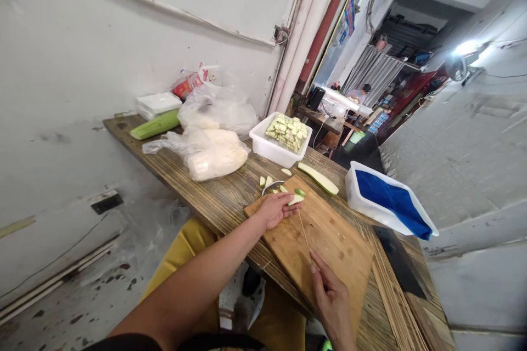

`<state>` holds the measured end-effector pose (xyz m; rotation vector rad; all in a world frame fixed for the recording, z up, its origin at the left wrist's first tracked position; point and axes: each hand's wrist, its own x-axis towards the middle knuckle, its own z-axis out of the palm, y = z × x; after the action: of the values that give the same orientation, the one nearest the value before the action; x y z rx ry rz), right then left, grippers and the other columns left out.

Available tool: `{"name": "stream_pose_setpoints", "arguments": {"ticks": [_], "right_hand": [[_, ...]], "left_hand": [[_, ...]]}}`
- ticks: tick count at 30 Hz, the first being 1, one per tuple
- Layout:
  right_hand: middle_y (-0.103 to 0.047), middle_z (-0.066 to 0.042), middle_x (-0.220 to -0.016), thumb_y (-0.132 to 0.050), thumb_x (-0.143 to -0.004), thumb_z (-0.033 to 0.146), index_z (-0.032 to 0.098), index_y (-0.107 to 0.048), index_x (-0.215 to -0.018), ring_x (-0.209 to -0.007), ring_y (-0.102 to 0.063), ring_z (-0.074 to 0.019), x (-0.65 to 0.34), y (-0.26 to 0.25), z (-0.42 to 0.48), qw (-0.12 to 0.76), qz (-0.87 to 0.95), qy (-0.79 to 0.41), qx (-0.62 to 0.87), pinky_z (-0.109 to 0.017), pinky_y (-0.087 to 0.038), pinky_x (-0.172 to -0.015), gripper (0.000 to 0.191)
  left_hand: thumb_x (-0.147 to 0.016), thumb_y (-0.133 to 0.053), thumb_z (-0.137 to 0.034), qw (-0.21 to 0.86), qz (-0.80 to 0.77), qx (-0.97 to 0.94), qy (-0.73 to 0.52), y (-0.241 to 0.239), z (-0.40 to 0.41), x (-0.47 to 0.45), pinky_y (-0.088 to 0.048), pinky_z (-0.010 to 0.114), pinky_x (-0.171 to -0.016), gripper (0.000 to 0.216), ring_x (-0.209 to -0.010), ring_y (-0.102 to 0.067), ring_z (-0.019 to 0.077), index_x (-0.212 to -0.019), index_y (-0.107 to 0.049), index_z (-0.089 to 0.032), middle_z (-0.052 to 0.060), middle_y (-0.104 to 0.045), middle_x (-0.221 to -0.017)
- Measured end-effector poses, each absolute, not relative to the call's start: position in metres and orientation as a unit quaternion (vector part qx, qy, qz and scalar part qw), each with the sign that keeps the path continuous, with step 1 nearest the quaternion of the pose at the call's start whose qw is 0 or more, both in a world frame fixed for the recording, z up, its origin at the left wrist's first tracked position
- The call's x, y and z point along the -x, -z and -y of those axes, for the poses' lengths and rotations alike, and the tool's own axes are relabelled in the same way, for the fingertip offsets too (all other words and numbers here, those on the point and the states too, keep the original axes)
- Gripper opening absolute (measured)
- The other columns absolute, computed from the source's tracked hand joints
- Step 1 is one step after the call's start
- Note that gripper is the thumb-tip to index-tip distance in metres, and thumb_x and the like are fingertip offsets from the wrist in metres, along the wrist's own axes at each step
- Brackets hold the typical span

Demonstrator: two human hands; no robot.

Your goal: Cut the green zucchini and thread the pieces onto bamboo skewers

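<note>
My left hand (276,209) rests on the far corner of a wooden cutting board (329,241) and pinches a small green-skinned vegetable piece (296,198). My right hand (331,296) is closed on the near end of a thin bamboo skewer (303,233), which points toward that piece. Loose cut pieces (269,181) lie just beyond the board. A half vegetable (318,177) lies cut side up past the board's far edge.
A white tub of cut pieces (263,145) stands behind the board. A white tub with a blue liner (362,203) sits at the right. Plastic bags (206,151), a whole green vegetable (154,126) and white trays (158,103) fill the table's far left. Skewers (395,301) lie along the near right.
</note>
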<state>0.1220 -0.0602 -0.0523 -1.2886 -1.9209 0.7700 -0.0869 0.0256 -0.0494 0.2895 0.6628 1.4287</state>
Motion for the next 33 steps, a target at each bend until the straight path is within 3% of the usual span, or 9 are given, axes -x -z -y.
{"name": "stream_pose_setpoints", "arguments": {"ticks": [20, 33], "right_hand": [[-0.064, -0.011, -0.109, -0.049, -0.083, 0.034, 0.011, -0.067, -0.105, -0.103, -0.06, -0.0234, -0.1176, 0.049, 0.0601, 0.335, 0.744, -0.287, 0.501, -0.033, -0.049, -0.088, 0.037], [-0.064, -0.008, -0.109, -0.05, -0.082, 0.034, 0.016, -0.067, -0.106, -0.101, -0.061, -0.023, -0.1174, 0.0499, 0.0596, 0.345, 0.742, -0.284, 0.499, -0.034, -0.05, -0.087, 0.035]], "left_hand": [[-0.079, -0.057, -0.011, 0.707, -0.324, -0.134, -0.615, 0.0503, -0.0276, 0.087, -0.054, 0.031, -0.07, 0.006, -0.081, -0.067, 0.0222, -0.084, -0.059, -0.007, 0.016, -0.068, -0.09], [-0.077, -0.059, -0.01, 0.707, -0.321, -0.126, -0.618, 0.0487, -0.0282, 0.0869, -0.054, 0.031, -0.068, 0.003, -0.076, -0.067, 0.0215, -0.079, -0.059, -0.007, 0.015, -0.068, -0.086]]}}
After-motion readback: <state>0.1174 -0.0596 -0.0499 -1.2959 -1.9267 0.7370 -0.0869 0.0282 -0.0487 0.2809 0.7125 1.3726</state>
